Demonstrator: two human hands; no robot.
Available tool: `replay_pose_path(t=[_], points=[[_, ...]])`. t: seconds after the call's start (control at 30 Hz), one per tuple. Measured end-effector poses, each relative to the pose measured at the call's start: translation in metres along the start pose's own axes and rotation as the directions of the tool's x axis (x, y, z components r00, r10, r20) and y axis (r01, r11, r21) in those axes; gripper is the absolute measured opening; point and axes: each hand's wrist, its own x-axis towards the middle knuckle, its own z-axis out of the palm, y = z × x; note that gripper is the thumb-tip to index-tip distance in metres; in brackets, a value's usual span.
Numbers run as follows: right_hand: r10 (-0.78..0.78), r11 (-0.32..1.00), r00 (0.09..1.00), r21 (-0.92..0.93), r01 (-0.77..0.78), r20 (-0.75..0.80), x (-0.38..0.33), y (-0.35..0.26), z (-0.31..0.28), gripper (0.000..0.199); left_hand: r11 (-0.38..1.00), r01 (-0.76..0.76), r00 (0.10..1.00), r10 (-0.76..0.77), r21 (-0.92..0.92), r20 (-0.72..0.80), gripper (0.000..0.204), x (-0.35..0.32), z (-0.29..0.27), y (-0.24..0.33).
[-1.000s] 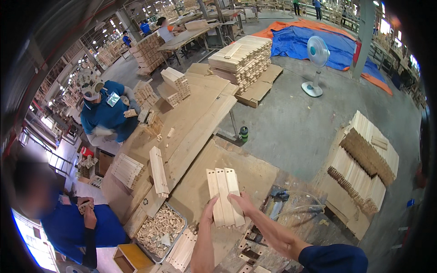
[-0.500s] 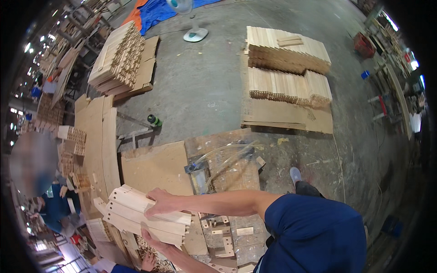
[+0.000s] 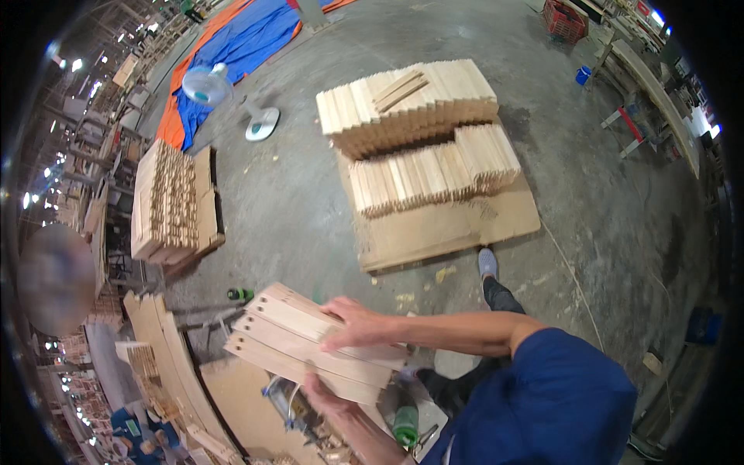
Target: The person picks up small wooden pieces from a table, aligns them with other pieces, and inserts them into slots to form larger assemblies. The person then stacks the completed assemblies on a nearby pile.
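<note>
Head view: the bundle of boards (image 3: 310, 341) lies clamped between both hands — right hand (image 3: 358, 324) flat on top, left hand (image 3: 325, 397) cupped beneath. Its long axis slants from upper left to lower right, well short of the stacked pallet (image 3: 434, 232) ahead.

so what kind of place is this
Most likely a woodworking factory floor: cut slats stacked on a board on bare concrete, another stack nearby, and both hands carrying planks.
</note>
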Motion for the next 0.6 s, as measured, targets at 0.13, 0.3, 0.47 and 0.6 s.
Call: replay_pose_path(t=[0.13,0.3,0.47,0.6], points=[[0.156,0.986,0.976,0.075,-0.146,-0.152,-0.056,0.059,-0.155,0.097,0.981,0.193,0.981,-0.192,-0.010,0.027,0.085,0.012,0.149,-0.095],[0.188,0.981,0.868,0.049,-0.187,-0.460,-0.060,0.157,-0.323,0.088,0.944,0.330,0.925,-0.330,0.031,0.188,0.069,0.090,0.273,-0.227],[0.187,0.982,0.724,0.107,-0.155,-0.664,-0.017,0.268,-0.441,0.075,0.863,0.503,0.789,-0.483,0.051,0.380,0.070,0.204,0.352,-0.376],[0.140,0.987,0.597,0.061,-0.151,-0.790,0.025,0.366,-0.528,0.064,0.849,0.528,0.724,-0.443,-0.011,0.529,0.060,0.290,0.412,-0.508]])
